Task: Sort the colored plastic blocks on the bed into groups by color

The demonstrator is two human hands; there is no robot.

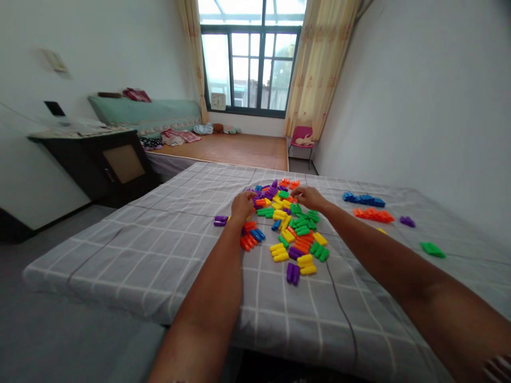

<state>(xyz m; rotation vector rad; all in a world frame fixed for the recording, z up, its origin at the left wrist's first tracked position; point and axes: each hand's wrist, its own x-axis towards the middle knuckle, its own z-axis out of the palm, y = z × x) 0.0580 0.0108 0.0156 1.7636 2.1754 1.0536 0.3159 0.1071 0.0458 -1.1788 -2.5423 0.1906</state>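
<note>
A loose pile of plastic pieces in purple, yellow, green, orange and blue lies on the grey checked bedspread [179, 213]. My left hand [242, 205] is at the pile's left side, by purple pieces [269, 192]; its fingers are curled and what they hold, if anything, is too small to tell. My right hand [309, 197] reaches the pile's far right edge, near orange and green pieces [305, 221], fingertips bent down. Off to the right lie a blue row [364, 200], an orange row [373, 215], a purple piece [408, 221] and a green piece [433, 249].
Beyond the bedspread is a low platform with a brown mat [239, 149] and clothes on it. A dark cabinet [120, 159] stands at the left, a pink chair [302, 136] near the window. The white wall [431, 96] runs along the right.
</note>
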